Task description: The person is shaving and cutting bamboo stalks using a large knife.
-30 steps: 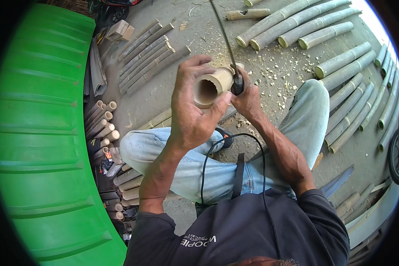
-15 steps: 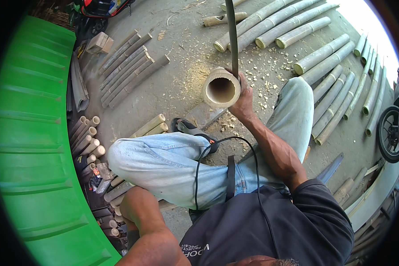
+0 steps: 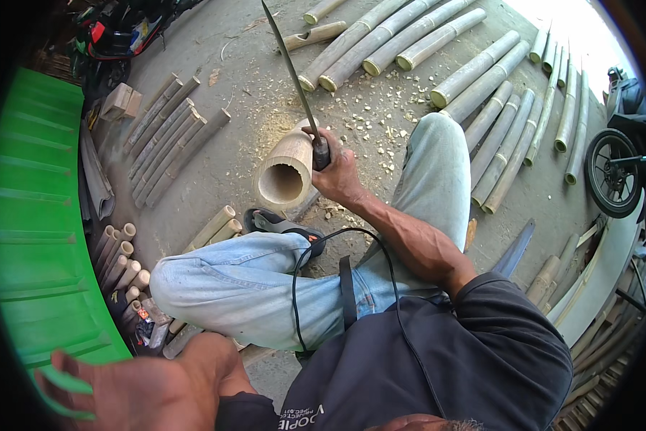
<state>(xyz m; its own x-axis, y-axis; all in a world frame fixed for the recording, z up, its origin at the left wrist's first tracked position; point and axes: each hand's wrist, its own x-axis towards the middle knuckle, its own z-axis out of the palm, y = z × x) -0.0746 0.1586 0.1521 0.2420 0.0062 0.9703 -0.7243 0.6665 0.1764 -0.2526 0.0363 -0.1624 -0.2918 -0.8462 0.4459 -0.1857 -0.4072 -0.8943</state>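
Note:
My right hand (image 3: pixel 341 172) is closed round the dark handle of a long-bladed machete (image 3: pixel 299 77). The blade points away from me, up past the top edge of the view. Right beside that hand stands a thick pale bamboo tube (image 3: pixel 267 159), its hollow, rough-cut end facing up at me. The hand's fingers reach to the tube's side; whether they also grip it I cannot tell. At the lower left, my left hand (image 3: pixel 132 388) is raised near the green panel, fingers spread and slightly blurred, holding nothing.
Several long bamboo poles (image 3: pixel 474 79) lie at the far right, thinner ones (image 3: pixel 168 136) at the left. Short cut tubes (image 3: pixel 122 262) are stacked by the green panel (image 3: pixel 43 215). Wood chips litter the floor. A saw blade (image 3: pixel 513 248) lies right of my knee; a motorcycle wheel (image 3: pixel 614 176) stands beyond.
My left hand has come up into view from beside my left knee, fingers spread. The machete now leans left at its far end, and the tube tilts, showing more of its side.

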